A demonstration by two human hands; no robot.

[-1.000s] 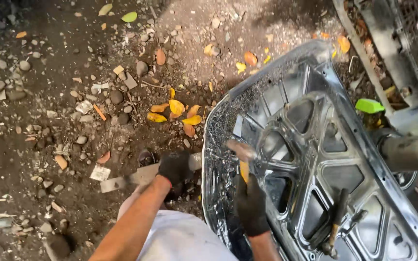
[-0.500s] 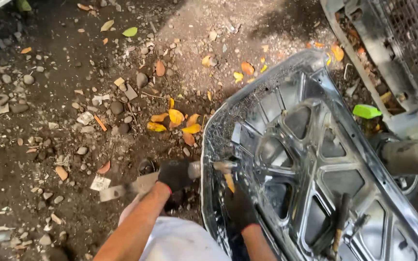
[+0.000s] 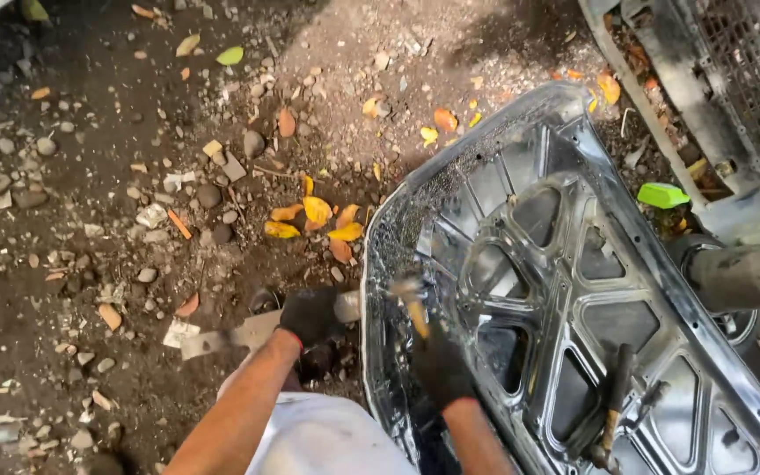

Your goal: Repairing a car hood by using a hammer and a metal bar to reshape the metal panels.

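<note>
Black-gloved, the right hand (image 3: pixel 437 369) grips a blurred hammer (image 3: pixel 411 303), which has dropped since a second ago onto the upturned metal hood panel (image 3: pixel 573 290) lying on the gravel. The left hand (image 3: pixel 310 317) stays closed around a flat metal bar (image 3: pixel 230 336) at the panel's edge, so the striking goes on.

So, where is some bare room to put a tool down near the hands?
The sunlit gravel patch beyond the yellow leaves is fairly bare. The flat recesses of the metal panel, right of the right hand, are open too. It is crowded around the left hand, with stones, scraps and a flat tool, and by the hammer lying on the panel.
</note>
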